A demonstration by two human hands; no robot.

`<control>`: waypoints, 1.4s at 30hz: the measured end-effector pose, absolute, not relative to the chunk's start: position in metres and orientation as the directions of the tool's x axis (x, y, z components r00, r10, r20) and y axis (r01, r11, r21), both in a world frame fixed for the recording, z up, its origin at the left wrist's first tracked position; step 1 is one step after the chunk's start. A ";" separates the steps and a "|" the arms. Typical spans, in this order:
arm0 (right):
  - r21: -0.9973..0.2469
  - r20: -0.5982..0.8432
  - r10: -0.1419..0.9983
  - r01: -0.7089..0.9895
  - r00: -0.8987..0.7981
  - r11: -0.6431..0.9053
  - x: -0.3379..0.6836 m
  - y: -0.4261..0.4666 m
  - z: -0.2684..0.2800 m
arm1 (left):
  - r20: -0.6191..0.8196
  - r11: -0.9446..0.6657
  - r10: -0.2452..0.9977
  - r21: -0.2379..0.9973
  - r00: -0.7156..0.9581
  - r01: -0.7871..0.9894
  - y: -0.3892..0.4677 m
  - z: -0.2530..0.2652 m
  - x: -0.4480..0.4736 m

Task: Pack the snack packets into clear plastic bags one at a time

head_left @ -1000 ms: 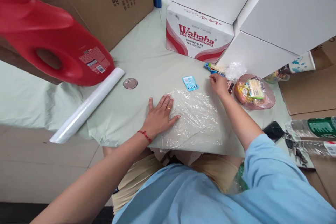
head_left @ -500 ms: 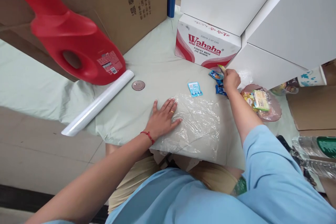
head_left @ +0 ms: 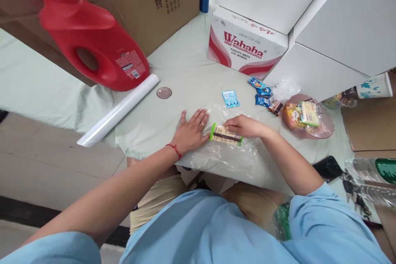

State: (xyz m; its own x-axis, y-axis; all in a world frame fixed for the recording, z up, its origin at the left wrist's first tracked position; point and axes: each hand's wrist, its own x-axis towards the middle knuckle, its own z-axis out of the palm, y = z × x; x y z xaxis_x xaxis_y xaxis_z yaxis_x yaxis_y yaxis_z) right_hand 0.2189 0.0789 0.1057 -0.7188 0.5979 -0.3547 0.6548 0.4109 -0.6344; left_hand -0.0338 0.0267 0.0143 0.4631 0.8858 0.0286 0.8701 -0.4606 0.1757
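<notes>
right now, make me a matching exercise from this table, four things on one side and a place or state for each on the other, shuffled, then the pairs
1. left hand
2. snack packet
3. white roll
4. pink bowl

A. one end by the red jug
B. holding wrapped snacks
C. spread palm down
D. touched by the right hand

Pairs: 1-C, 2-D, 3-A, 4-B

My plastic sheet (head_left: 229, 157) looks shiny and crinkly, the cloth (head_left: 192, 70) dull and wrinkly, the red jug (head_left: 109, 55) smooth plastic.
</notes>
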 end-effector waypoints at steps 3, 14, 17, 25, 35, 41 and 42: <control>-0.489 -0.399 0.659 0.756 -0.637 0.435 0.206 0.065 0.091 | 0.022 -0.460 0.885 0.186 0.464 0.868 0.028 0.015 -0.034; -0.292 -0.302 0.784 0.835 -0.543 0.466 0.210 0.014 0.078 | 0.054 -0.434 0.900 0.212 0.433 0.875 0.027 0.013 -0.032; -0.326 -0.299 0.755 0.806 -0.584 0.494 0.217 0.015 0.080 | 0.068 -0.437 0.899 0.207 0.433 0.875 0.027 0.011 -0.032; -0.147 -0.065 0.992 0.984 -0.112 0.102 0.208 0.107 0.078 | 0.066 -0.428 0.903 0.213 0.424 0.878 0.028 0.012 -0.032; -0.264 -0.068 0.988 0.953 0.137 -0.150 0.203 0.170 0.043 | 0.077 -0.420 0.907 0.229 0.414 0.878 0.026 0.011 -0.032; -0.175 -0.041 0.992 0.977 0.118 -0.124 0.208 0.152 0.042 | 0.082 -0.415 0.909 0.256 0.408 0.873 0.026 0.011 -0.032; -0.160 -0.083 0.988 0.977 0.130 -0.142 0.207 0.155 0.041 | 0.083 -0.415 0.909 0.257 0.408 0.873 0.027 0.012 -0.032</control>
